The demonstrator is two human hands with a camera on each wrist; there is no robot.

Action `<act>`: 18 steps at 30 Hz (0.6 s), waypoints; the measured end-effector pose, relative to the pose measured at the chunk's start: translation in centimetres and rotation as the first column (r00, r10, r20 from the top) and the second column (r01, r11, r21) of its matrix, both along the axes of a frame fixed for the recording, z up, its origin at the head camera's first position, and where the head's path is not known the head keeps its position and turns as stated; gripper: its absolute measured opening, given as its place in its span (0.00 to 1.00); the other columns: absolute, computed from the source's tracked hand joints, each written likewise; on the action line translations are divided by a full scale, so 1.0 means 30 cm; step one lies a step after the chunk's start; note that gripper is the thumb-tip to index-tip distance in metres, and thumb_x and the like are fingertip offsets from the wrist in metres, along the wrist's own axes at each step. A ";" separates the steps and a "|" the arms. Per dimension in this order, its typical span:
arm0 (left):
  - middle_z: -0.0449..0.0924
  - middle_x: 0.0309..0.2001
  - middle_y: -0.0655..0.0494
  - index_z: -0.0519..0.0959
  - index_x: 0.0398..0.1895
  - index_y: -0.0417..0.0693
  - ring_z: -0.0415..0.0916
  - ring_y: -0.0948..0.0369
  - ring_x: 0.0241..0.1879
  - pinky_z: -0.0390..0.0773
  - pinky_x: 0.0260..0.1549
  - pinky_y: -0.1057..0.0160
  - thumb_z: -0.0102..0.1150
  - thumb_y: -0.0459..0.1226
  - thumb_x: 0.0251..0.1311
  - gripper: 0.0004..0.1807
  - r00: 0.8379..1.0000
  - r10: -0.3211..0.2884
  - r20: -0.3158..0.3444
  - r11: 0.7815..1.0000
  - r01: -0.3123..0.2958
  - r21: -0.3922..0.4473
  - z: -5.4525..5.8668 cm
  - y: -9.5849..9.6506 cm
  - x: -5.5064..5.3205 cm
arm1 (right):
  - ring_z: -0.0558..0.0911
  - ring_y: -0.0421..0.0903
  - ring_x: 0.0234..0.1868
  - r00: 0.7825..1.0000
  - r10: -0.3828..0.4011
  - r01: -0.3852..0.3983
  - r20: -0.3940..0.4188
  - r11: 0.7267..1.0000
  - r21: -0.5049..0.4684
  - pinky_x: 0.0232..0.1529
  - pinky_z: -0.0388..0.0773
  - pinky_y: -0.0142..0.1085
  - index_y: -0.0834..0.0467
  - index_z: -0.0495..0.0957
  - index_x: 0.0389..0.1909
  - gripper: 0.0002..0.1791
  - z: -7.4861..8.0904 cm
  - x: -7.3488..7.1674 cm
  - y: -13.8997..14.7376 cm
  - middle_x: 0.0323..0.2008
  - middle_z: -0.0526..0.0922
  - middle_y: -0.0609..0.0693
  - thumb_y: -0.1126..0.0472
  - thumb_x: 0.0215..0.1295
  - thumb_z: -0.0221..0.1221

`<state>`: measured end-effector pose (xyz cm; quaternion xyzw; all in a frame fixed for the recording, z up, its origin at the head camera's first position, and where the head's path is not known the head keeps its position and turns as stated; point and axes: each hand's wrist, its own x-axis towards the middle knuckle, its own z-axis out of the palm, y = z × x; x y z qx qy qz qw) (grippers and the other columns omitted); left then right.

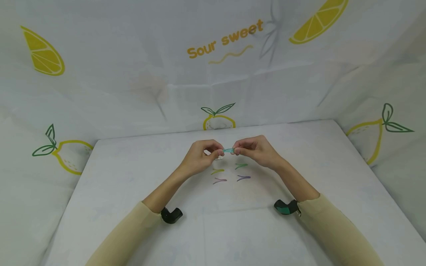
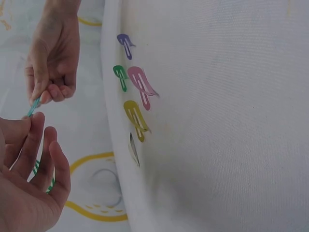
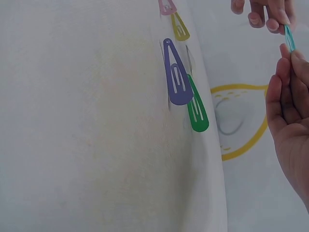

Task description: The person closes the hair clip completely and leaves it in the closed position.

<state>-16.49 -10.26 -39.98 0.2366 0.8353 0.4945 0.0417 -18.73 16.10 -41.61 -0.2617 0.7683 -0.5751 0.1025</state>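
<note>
Both hands meet over the far part of the table and hold a teal snap hair clip (image 1: 228, 150) between them. My left hand (image 1: 203, 155) pinches one end with thumb and fingertips. The other end is pinched by my right hand (image 1: 257, 151). Below them on the table lie a yellow clip (image 1: 217, 171), a green clip (image 1: 241, 166), a pink clip (image 1: 220, 180) and a purple clip (image 1: 244, 178). Beside the left fingers is a whitish clip (image 1: 219, 158), partly hidden in the head view; the left wrist view shows that pale clip (image 2: 134, 151) edge-on.
A white cloth covers the table (image 1: 133, 177). Behind it hangs a white curtain (image 1: 133, 92) printed with lemons and lettering. Black devices (image 1: 171, 215) sit at both wrists, below the beige sleeves (image 1: 129, 229).
</note>
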 end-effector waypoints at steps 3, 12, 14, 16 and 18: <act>0.92 0.41 0.40 0.89 0.44 0.43 0.89 0.44 0.41 0.78 0.33 0.67 0.66 0.35 0.75 0.05 1.000 -0.004 -0.006 1.000 0.004 0.003 0.004 0.002 0.002 | 0.88 0.49 0.40 1.000 0.010 -0.010 -0.002 1.000 -0.014 0.51 0.88 0.37 0.68 0.88 0.44 0.05 -0.002 0.000 0.003 0.38 0.91 0.54 0.70 0.73 0.67; 0.91 0.40 0.40 0.88 0.43 0.43 0.88 0.44 0.40 0.76 0.34 0.66 0.64 0.34 0.75 0.05 1.000 0.004 0.006 1.000 -0.004 0.000 0.008 -0.006 0.005 | 0.86 0.39 0.39 0.998 0.050 -0.051 -0.034 0.998 -0.031 0.49 0.87 0.35 0.67 0.88 0.43 0.04 0.012 -0.002 -0.007 0.36 0.91 0.40 0.69 0.74 0.67; 0.91 0.41 0.39 0.88 0.44 0.43 0.88 0.43 0.40 0.76 0.34 0.66 0.65 0.34 0.75 0.05 1.000 0.004 0.010 1.000 -0.004 0.004 0.009 -0.009 0.005 | 0.86 0.38 0.38 0.999 0.033 -0.034 -0.026 0.999 -0.026 0.48 0.87 0.34 0.67 0.88 0.43 0.04 0.017 0.001 -0.010 0.35 0.90 0.39 0.69 0.73 0.67; 0.91 0.41 0.38 0.88 0.45 0.42 0.88 0.42 0.41 0.77 0.33 0.67 0.65 0.35 0.75 0.05 1.000 0.004 0.013 1.000 -0.004 0.012 0.008 -0.008 0.003 | 0.87 0.38 0.38 1.000 0.011 -0.011 -0.014 1.000 -0.026 0.47 0.87 0.34 0.67 0.88 0.44 0.05 0.021 0.003 -0.011 0.35 0.91 0.40 0.69 0.73 0.67; 0.91 0.42 0.37 0.87 0.45 0.42 0.89 0.41 0.42 0.77 0.32 0.67 0.65 0.35 0.75 0.05 1.000 0.006 0.020 1.000 -0.007 0.022 0.007 -0.007 0.002 | 0.87 0.38 0.38 1.000 -0.015 0.015 0.004 1.000 -0.025 0.46 0.86 0.33 0.67 0.88 0.45 0.06 0.025 0.007 -0.011 0.35 0.91 0.41 0.69 0.73 0.67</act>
